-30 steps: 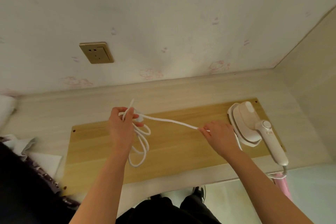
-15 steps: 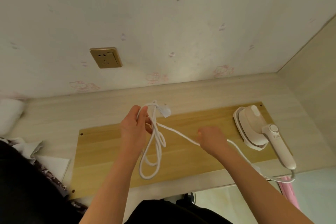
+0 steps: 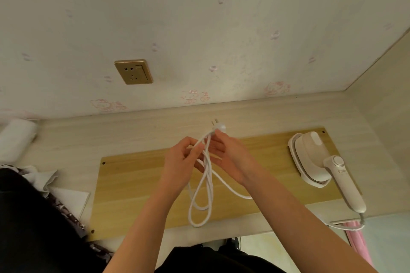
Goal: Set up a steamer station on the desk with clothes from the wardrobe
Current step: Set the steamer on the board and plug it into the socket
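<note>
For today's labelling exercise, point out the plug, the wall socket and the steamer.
plug (image 3: pixel 220 127), head view, on its white body.
wall socket (image 3: pixel 133 71), head view, middle of its gold faceplate.
steamer (image 3: pixel 309 155), head view, on its cream body.

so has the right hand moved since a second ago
Yes. The right hand has moved left, away from the steamer, and now meets the left hand at the cord.

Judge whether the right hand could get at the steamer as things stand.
Probably yes: the steamer lies uncovered on the board, with nothing between them. But the right hand pinches the cord near the plug and must let go first.
</note>
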`<action>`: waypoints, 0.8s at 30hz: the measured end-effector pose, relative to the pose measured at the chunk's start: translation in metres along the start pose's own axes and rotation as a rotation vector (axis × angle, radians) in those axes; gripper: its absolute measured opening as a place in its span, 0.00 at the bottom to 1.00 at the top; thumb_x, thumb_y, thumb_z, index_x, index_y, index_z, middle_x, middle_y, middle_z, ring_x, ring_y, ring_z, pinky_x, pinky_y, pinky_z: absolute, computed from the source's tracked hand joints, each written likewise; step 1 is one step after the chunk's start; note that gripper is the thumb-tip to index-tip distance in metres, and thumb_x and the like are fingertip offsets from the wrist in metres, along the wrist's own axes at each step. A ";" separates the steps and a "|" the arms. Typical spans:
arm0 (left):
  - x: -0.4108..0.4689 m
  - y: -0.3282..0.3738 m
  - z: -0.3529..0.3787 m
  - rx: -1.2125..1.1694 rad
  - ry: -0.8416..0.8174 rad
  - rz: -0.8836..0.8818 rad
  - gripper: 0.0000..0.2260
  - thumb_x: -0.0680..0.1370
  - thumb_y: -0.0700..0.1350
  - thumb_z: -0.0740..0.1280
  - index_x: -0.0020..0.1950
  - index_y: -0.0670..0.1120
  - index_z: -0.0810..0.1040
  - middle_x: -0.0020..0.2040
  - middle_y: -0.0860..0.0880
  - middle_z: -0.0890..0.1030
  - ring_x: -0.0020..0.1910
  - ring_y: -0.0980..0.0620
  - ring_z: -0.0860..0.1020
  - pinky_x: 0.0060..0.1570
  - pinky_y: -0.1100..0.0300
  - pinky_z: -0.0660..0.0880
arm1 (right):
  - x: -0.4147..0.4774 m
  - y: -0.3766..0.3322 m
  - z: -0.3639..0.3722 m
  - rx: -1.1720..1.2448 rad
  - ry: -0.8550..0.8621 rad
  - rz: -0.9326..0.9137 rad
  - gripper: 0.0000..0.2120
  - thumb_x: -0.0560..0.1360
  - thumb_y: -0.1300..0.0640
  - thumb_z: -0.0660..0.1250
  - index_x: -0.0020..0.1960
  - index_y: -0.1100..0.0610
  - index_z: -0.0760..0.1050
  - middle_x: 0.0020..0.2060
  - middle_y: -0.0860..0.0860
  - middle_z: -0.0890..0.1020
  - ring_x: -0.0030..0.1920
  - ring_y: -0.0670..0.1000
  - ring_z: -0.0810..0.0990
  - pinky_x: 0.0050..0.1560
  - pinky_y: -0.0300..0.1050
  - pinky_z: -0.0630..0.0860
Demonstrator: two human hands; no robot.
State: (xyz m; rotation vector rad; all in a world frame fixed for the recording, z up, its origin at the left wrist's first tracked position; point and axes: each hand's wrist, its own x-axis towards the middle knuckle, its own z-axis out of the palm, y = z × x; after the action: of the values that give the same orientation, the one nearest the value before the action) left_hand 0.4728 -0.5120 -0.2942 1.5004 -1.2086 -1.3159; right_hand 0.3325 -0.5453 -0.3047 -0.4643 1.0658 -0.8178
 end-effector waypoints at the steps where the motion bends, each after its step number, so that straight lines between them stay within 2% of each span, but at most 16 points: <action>1: -0.001 -0.001 0.001 0.035 -0.043 -0.019 0.06 0.80 0.42 0.64 0.48 0.40 0.78 0.36 0.43 0.83 0.32 0.45 0.82 0.33 0.57 0.78 | 0.001 -0.003 0.001 0.087 0.050 0.017 0.13 0.80 0.53 0.61 0.53 0.63 0.76 0.48 0.58 0.83 0.48 0.55 0.82 0.50 0.51 0.80; 4: -0.003 -0.006 0.001 0.329 -0.124 -0.014 0.06 0.81 0.47 0.63 0.53 0.48 0.78 0.38 0.49 0.84 0.31 0.53 0.83 0.38 0.56 0.80 | 0.005 -0.010 0.002 0.127 0.218 0.018 0.10 0.79 0.55 0.64 0.48 0.63 0.77 0.44 0.57 0.81 0.44 0.54 0.79 0.47 0.50 0.76; 7: -0.003 -0.004 -0.005 0.574 -0.072 0.047 0.08 0.81 0.51 0.60 0.53 0.52 0.77 0.43 0.56 0.81 0.28 0.57 0.81 0.39 0.57 0.79 | 0.004 -0.011 0.003 -0.211 0.378 -0.076 0.14 0.76 0.51 0.68 0.49 0.64 0.78 0.42 0.53 0.78 0.45 0.52 0.76 0.44 0.46 0.72; 10: -0.004 0.009 -0.012 0.519 -0.016 0.086 0.07 0.81 0.50 0.61 0.48 0.50 0.77 0.40 0.54 0.79 0.25 0.54 0.79 0.34 0.58 0.77 | -0.007 -0.022 0.009 -0.395 0.421 -0.213 0.14 0.75 0.49 0.68 0.44 0.61 0.79 0.36 0.49 0.77 0.38 0.47 0.74 0.38 0.39 0.69; 12: -0.003 0.019 -0.016 0.388 -0.027 0.070 0.07 0.80 0.49 0.63 0.47 0.51 0.79 0.37 0.52 0.79 0.24 0.50 0.78 0.30 0.59 0.75 | -0.011 -0.031 0.014 -0.481 0.419 -0.280 0.13 0.74 0.47 0.69 0.42 0.58 0.80 0.33 0.47 0.78 0.37 0.46 0.76 0.37 0.39 0.69; 14: -0.003 0.028 -0.022 0.273 -0.042 0.052 0.07 0.80 0.49 0.63 0.48 0.51 0.80 0.34 0.49 0.78 0.22 0.48 0.75 0.28 0.59 0.73 | -0.012 -0.039 0.023 -0.540 0.404 -0.337 0.15 0.73 0.47 0.69 0.44 0.60 0.81 0.34 0.50 0.79 0.38 0.49 0.77 0.39 0.40 0.71; 15: -0.003 0.032 -0.025 0.225 -0.045 0.050 0.06 0.80 0.48 0.64 0.48 0.50 0.80 0.33 0.49 0.77 0.22 0.48 0.73 0.27 0.58 0.73 | -0.012 -0.043 0.028 -0.503 0.368 -0.345 0.16 0.73 0.48 0.70 0.45 0.62 0.80 0.35 0.54 0.80 0.39 0.51 0.79 0.43 0.42 0.76; 17: -0.003 0.040 -0.033 0.139 -0.045 0.052 0.06 0.80 0.47 0.64 0.50 0.48 0.80 0.31 0.48 0.76 0.20 0.48 0.70 0.25 0.58 0.72 | -0.012 -0.052 0.037 -0.245 0.222 -0.307 0.12 0.75 0.55 0.69 0.51 0.63 0.78 0.43 0.58 0.84 0.47 0.54 0.84 0.53 0.51 0.80; 19: -0.003 0.046 -0.045 0.062 -0.033 0.053 0.07 0.80 0.44 0.64 0.51 0.45 0.81 0.30 0.47 0.76 0.19 0.49 0.67 0.22 0.59 0.70 | -0.013 -0.064 0.047 0.079 0.029 -0.246 0.13 0.77 0.62 0.66 0.60 0.65 0.72 0.49 0.62 0.84 0.50 0.59 0.84 0.55 0.56 0.79; 20: -0.003 0.047 -0.053 0.025 -0.025 0.057 0.07 0.80 0.43 0.64 0.51 0.44 0.81 0.30 0.47 0.75 0.19 0.49 0.65 0.21 0.60 0.69 | -0.012 -0.068 0.052 0.164 -0.030 -0.229 0.14 0.78 0.63 0.64 0.63 0.64 0.70 0.51 0.64 0.83 0.50 0.61 0.83 0.54 0.57 0.80; 24: 0.003 0.051 -0.088 -0.045 0.078 0.099 0.06 0.79 0.41 0.66 0.49 0.45 0.83 0.31 0.45 0.75 0.19 0.50 0.64 0.21 0.61 0.67 | -0.005 -0.073 0.078 0.157 -0.151 -0.246 0.17 0.80 0.64 0.61 0.68 0.60 0.66 0.52 0.64 0.81 0.50 0.64 0.83 0.51 0.58 0.80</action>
State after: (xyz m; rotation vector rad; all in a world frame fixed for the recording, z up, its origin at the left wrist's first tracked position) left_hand 0.5518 -0.5296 -0.2328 1.4287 -1.1810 -1.2005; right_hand 0.3753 -0.5905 -0.2182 -0.5212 0.8075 -1.0586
